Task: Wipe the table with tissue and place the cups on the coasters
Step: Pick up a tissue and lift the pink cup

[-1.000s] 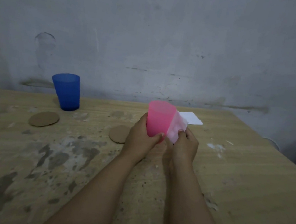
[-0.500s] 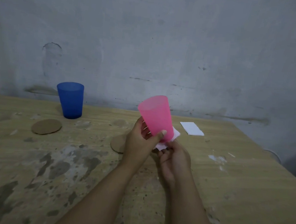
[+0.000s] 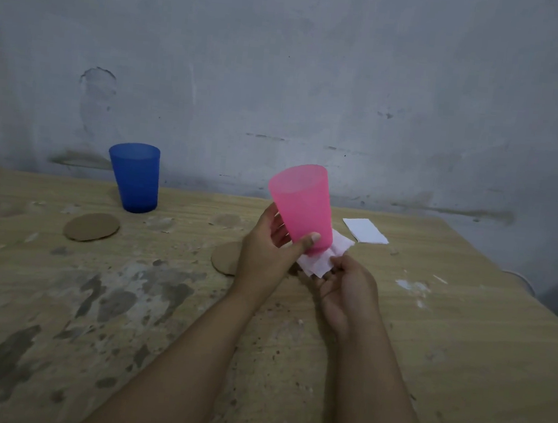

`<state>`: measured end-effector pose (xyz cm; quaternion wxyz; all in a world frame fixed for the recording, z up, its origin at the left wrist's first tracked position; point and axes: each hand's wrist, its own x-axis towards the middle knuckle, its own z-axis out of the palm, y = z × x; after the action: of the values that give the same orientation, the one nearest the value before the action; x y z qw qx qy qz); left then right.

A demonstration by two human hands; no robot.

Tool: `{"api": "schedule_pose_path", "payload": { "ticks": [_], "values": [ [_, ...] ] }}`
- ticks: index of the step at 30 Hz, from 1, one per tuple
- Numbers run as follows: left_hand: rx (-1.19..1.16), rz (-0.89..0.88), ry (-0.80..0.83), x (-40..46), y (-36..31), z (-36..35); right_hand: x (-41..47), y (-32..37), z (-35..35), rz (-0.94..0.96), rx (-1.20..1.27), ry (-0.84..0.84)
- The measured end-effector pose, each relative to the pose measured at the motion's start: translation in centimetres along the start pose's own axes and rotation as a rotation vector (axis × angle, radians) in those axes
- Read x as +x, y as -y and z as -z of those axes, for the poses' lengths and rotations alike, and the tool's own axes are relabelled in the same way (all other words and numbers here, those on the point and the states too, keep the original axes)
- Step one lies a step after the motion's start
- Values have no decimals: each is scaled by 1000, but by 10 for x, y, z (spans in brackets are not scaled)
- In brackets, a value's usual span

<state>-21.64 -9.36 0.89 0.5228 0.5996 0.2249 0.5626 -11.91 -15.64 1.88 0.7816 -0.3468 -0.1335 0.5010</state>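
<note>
Left hand (image 3: 268,255) clamped around a translucent pink plastic cup (image 3: 300,206) lifted and tilted above the worn wooden table (image 3: 462,351), right hand (image 3: 348,291) pinching a crumpled white tissue (image 3: 322,260) under its base, blue plastic cup (image 3: 134,177) upright behind a round brown cardboard coaster (image 3: 91,227), second coaster (image 3: 226,257) partly hidden by the left hand, folded white tissue (image 3: 365,230) lying near the far edge

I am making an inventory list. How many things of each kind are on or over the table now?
Cups: 2, the pink cup and the blue cup
Coasters: 2
Tissues: 2
Total: 6
</note>
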Motion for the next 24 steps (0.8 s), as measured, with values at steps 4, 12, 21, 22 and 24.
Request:
{"api": "schedule_pose_path", "payload": {
  "ticks": [4, 12, 21, 22, 24],
  "values": [
    [12, 8, 21, -2, 3, 0, -2, -1, -1, -29, 113, 97],
    [15, 7, 31, -2, 3, 0, 0, 0, -2, -19, 160, 142],
    [38, 10, -4, -1, 3, 1, 2, -1, 2, -55, 113, 63],
    [28, 13, -17, 0, 2, 2, 2, -1, 3, -42, 105, 30],
    [5, 15, -52, 2, 1, 4, 3, 1, 5, 0, 79, -57]
  ]
}}
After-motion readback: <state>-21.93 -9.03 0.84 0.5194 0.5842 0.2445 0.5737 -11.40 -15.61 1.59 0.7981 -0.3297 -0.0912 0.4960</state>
